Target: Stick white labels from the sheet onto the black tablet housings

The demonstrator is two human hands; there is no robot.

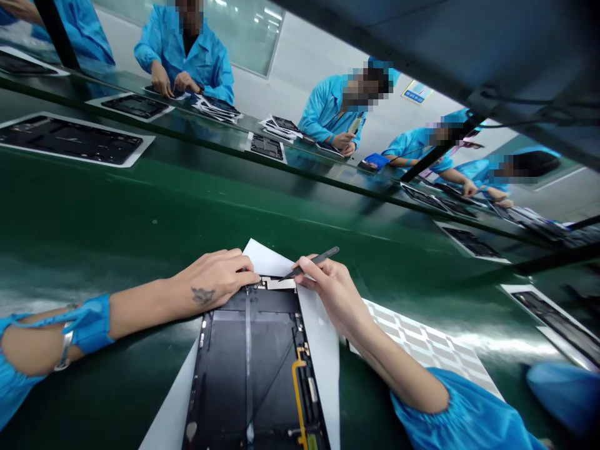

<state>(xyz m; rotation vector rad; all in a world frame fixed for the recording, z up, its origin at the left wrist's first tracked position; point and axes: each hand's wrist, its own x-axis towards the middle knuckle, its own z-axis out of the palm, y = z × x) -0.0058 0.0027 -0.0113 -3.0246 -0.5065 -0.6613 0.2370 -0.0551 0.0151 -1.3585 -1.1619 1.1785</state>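
A black tablet housing (274,350) with a yellow flex cable (296,387) along its right side lies on white paper (324,369) in front of me. My left hand (218,278) rests over its far left corner, fingers curled and closed on the edge. Black tweezers (321,256) are pinched in my right hand (337,290) at the far right corner. Their tip points down at a pale strip (280,284) on the housing's far edge; whether it touches is too small to tell.
A sheet of pale rectangular stickers (422,340) lies to the right, partly under my right forearm. Beyond the green work surface (154,212), other housings (70,139) lie on white sheets. Several people in blue work opposite. A dark shelf (422,44) overhangs the upper right.
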